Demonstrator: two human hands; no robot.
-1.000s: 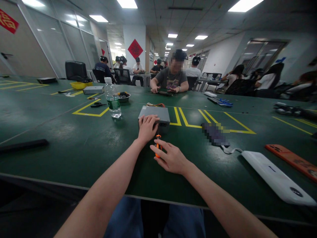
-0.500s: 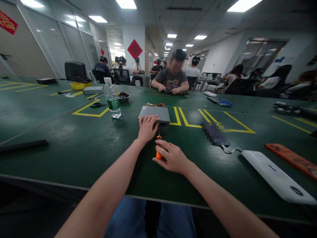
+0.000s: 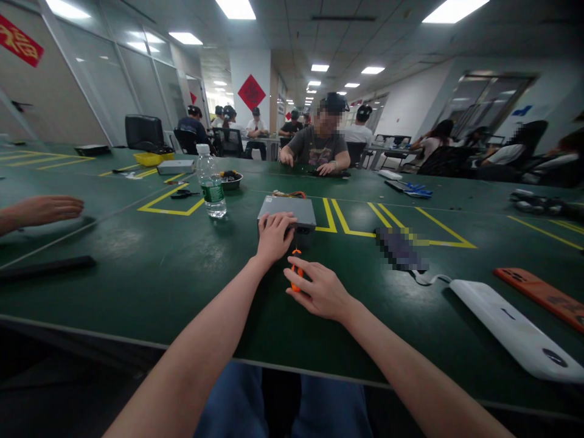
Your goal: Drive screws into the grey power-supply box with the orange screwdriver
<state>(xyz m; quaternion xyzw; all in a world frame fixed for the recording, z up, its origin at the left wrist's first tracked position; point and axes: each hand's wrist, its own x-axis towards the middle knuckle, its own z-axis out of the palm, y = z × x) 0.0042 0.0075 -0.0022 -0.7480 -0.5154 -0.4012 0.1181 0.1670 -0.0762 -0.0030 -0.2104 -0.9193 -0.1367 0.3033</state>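
Note:
A grey metal computer power supply [image 3: 302,209] sits on the green table in front of me, with its wires bunched at the far side. My left hand [image 3: 275,236] presses down on its near left part, fingers bent over the top and thumb at the front. In my right hand [image 3: 320,288] is a screwdriver with an orange and black handle [image 3: 297,281], held between thumb and fingers. Its thin shaft points at the near face of the power supply. Whether the tip sits in a screw is too small to make out.
A water bottle [image 3: 211,185] stands left of the power supply, by a metal bowl [image 3: 232,180]. To the right lie a blurred-out phone [image 3: 399,248], a white power bank [image 3: 511,328] and an orange phone [image 3: 538,295]. Another person's hand [image 3: 45,210] reaches in from the left.
Another person's hand has come into view at the left. My right fingers have loosened and shifted slightly on the screwdriver handle. My left hand stays on the power supply.

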